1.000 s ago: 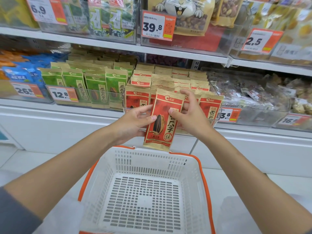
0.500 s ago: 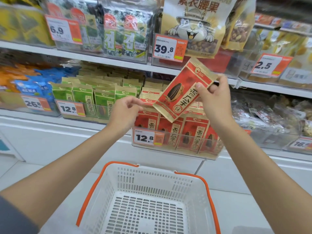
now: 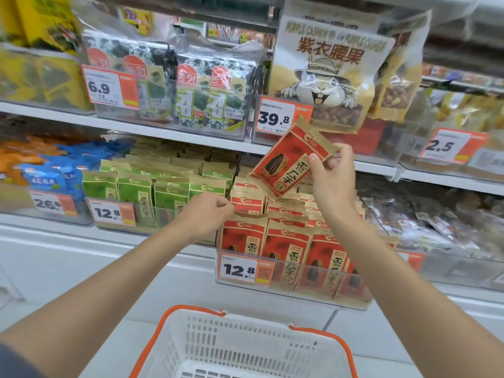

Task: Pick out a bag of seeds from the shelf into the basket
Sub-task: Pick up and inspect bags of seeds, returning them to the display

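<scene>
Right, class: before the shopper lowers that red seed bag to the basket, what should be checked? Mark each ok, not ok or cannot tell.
1. Red paper seed bag pinched by right hand: ok.
2. Bag held clear of the shelved red bags: ok.
3. Left hand free of those bags: cannot tell; curled fingers sit at a front bag's top.
4. White plastic basket with orange rim open below: ok.

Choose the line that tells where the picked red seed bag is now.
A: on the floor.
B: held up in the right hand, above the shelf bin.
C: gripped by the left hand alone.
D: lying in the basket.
B: the right hand pinches the red seed bag, tilted, well above the basket.
</scene>
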A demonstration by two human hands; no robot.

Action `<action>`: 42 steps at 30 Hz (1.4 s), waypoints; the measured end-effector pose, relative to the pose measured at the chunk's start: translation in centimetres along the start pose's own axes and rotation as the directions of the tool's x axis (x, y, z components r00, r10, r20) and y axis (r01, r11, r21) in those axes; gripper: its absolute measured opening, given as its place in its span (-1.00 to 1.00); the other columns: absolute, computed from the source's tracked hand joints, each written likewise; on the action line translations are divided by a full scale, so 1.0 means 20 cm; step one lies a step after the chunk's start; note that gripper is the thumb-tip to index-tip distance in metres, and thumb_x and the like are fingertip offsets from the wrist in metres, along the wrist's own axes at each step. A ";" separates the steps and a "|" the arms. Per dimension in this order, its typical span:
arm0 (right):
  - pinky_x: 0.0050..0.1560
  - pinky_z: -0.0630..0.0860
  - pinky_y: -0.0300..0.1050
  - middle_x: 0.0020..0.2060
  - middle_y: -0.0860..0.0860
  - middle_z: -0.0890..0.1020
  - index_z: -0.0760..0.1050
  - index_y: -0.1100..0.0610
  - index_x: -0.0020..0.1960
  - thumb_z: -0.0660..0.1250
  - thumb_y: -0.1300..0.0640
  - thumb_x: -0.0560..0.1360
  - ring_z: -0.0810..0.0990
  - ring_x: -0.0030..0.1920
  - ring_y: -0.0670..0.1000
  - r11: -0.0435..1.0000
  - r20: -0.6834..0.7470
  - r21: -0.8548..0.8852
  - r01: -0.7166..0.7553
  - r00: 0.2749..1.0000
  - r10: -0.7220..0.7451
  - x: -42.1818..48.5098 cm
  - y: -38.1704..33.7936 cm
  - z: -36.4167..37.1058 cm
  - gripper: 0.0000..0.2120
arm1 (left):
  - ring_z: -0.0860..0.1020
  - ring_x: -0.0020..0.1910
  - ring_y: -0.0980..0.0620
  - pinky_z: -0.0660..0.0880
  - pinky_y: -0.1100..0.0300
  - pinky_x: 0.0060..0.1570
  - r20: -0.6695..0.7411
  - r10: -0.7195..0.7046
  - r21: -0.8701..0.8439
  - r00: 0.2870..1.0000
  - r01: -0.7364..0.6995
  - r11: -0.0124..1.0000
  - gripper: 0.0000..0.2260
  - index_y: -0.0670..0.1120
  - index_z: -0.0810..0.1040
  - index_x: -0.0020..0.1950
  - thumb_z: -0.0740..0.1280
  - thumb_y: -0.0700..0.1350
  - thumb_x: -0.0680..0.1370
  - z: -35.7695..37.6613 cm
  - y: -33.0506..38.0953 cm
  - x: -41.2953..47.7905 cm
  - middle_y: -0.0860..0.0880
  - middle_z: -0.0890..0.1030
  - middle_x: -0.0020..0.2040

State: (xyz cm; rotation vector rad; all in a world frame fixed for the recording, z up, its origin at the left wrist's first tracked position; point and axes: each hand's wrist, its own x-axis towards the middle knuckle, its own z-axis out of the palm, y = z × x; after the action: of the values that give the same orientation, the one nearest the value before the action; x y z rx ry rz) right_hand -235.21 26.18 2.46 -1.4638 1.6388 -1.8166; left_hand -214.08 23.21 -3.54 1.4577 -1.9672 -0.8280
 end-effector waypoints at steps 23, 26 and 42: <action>0.02 0.58 -0.04 -0.05 -0.02 0.66 0.30 0.08 0.17 0.26 0.21 0.63 0.65 -0.04 -0.05 0.986 -0.059 0.138 0.094 0.995 -0.086 0.02 0.06 -0.06 -0.82 | 0.53 0.01 0.23 0.36 0.44 -0.14 0.090 0.124 0.021 0.988 -0.127 0.992 -0.85 0.00 0.67 0.10 0.31 -0.13 0.63 -0.06 0.05 0.07 0.13 0.60 0.04; -0.04 0.59 -0.09 -0.06 -0.06 0.65 0.30 0.06 0.18 0.25 0.23 0.63 0.65 -0.05 -0.05 0.990 0.103 0.089 0.105 0.988 -0.114 0.03 0.02 0.03 -0.81 | 0.51 0.05 0.21 0.37 0.42 -0.06 0.043 0.121 0.059 0.992 -0.123 0.991 -0.78 -0.04 0.62 0.25 0.27 -0.09 0.65 -0.07 0.04 -0.01 0.09 0.60 0.12; 0.45 0.29 0.10 0.20 -0.07 0.65 0.62 0.00 0.25 0.31 0.08 0.61 0.54 0.28 0.02 0.531 0.778 -0.607 0.591 0.579 0.243 0.10 0.10 0.22 -0.76 | 0.32 0.43 0.12 0.29 0.17 0.39 -0.018 0.179 0.116 0.984 -0.176 0.978 -0.65 -0.06 0.43 0.47 0.11 -0.05 0.70 0.02 -0.03 -0.10 0.04 0.39 0.47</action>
State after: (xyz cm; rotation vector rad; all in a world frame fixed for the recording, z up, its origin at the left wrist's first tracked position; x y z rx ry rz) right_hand -233.33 21.63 0.94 -2.4258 1.8347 0.0024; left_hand -213.47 25.03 -4.33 1.3239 -2.1168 -0.6224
